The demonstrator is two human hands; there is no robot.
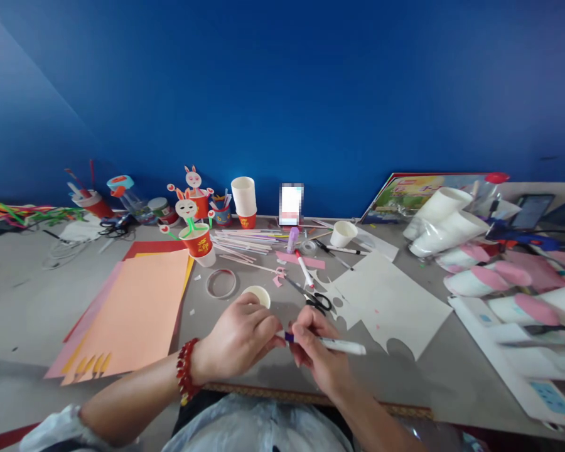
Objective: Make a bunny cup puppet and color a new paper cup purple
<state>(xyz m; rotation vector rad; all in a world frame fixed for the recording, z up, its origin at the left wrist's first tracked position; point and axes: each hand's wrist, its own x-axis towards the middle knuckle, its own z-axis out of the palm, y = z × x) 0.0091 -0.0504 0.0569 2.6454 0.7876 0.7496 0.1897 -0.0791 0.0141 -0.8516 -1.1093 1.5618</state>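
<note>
My right hand (317, 345) is closed around a white marker pen (346, 346) with a purple band, held nearly level above the near edge of the table. My left hand (245, 339), with a red bead bracelet on its wrist, pinches the pen's left end; its fingertips hide that end. Just behind the left hand is a white paper cup (262, 295), partly covered by the hand. Black-handled scissors (321, 302) lie beyond my right hand. A white sheet (395, 301) with round cut-outs lies to its right.
Coloured paper sheets (136, 301) are stacked at left, near a tape roll (221, 284). Red cups with rabbit figures (195, 242) stand behind. Paper straws (245, 242), a red-tipped marker (304, 270) and a purple glue stick (292, 240) lie mid-table. White-and-pink cups (480, 279) crowd the right.
</note>
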